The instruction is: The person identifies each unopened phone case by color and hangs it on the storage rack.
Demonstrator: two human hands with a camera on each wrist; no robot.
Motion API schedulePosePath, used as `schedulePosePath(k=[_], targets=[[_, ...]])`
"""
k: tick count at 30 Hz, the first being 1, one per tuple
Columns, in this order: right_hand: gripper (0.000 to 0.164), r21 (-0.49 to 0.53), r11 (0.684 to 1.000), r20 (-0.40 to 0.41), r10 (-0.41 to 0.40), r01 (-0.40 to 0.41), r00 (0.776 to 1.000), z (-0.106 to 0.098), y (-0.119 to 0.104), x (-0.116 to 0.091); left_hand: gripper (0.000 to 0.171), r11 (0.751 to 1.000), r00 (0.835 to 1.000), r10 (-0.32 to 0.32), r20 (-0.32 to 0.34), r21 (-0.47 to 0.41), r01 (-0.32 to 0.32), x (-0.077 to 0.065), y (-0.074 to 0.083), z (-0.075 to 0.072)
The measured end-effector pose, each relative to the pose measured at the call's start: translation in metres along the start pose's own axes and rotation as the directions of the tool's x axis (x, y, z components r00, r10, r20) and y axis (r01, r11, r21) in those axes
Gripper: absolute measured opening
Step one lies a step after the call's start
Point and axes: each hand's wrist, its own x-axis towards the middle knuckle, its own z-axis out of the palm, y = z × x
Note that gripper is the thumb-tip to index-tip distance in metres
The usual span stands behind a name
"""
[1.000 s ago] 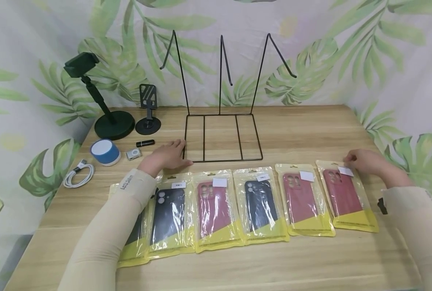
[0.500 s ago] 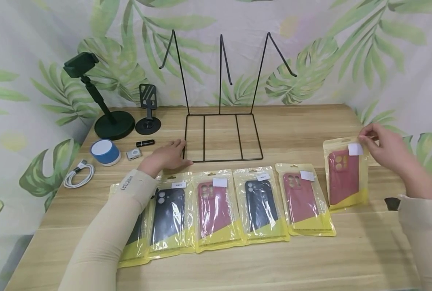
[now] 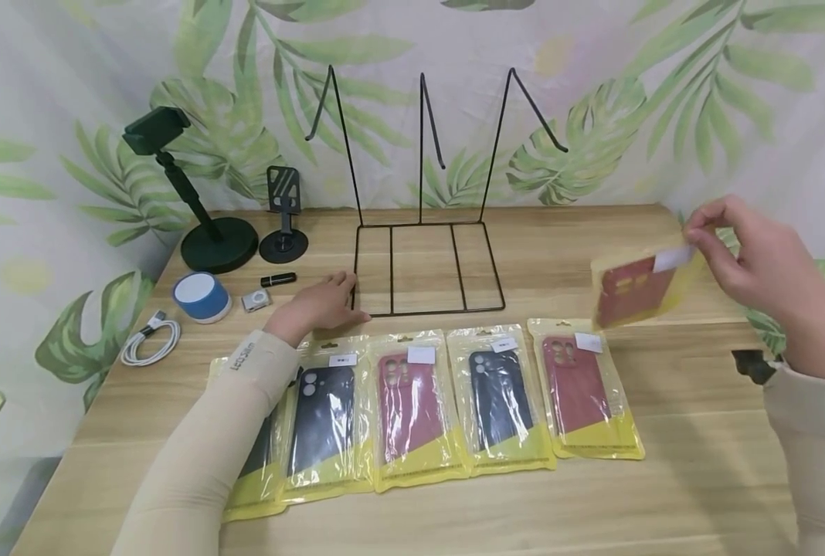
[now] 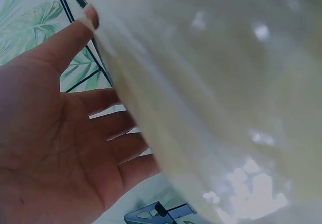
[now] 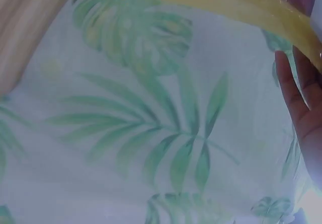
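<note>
My right hand (image 3: 760, 266) pinches the top corner of a packaged red phone case (image 3: 631, 297), which hangs tilted in the air above the right side of the table. The bag's yellow edge (image 5: 216, 2) crosses the top of the right wrist view. My left hand (image 3: 318, 303) touches the left side of the black wire rack's base (image 3: 426, 313), its fingers extended. In the left wrist view, the left palm (image 4: 55, 133) shows beside a blurred clear bag filling the right half. A row of packaged phone cases, including a red one (image 3: 575, 386) and a black one (image 3: 499, 401), lies in front.
Three bent prongs rise from the wire rack's back. On the left are a green phone stand (image 3: 219, 245), a small black stand (image 3: 283, 245), a blue speaker (image 3: 202, 300), a white cable (image 3: 151, 340), a black stick (image 3: 278, 279) and a small silver device (image 3: 256, 300). Leaf-print cloth hangs behind.
My right hand has lifted the rightmost packaged red phone case off the table, raising it up and back and tilting it. The left hand has stayed at the rack.
</note>
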Motion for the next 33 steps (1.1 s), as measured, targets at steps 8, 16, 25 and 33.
schedulePosePath(k=[8, 16, 25, 33], targets=[[0.014, 0.115, 0.993, -0.138, 0.048, -0.032, 0.989, 0.025, -0.033, 0.068, 0.087, 1.0, 1.0, 0.003, -0.026, -0.017, -0.004, -0.002, -0.003, 0.001], [0.019, 0.234, 0.962, -0.158, 0.181, -0.141, 0.971, 0.048, -0.048, 0.107, 0.087, 1.0, 0.999, 0.02, -0.042, -0.015, -0.02, -0.003, -0.002, 0.003], [0.02, 0.244, 0.933, -0.133, 0.303, -0.265, 0.944, 0.064, -0.044, 0.117, 0.088, 1.0, 0.999, 0.013, -0.035, -0.015, -0.013, -0.001, -0.002, 0.001], [0.023, 0.199, 0.918, -0.104, 0.367, -0.342, 0.924, 0.076, -0.037, 0.131, 0.088, 1.0, 0.999, 0.014, -0.037, -0.023, -0.015, -0.006, -0.001, 0.001]])
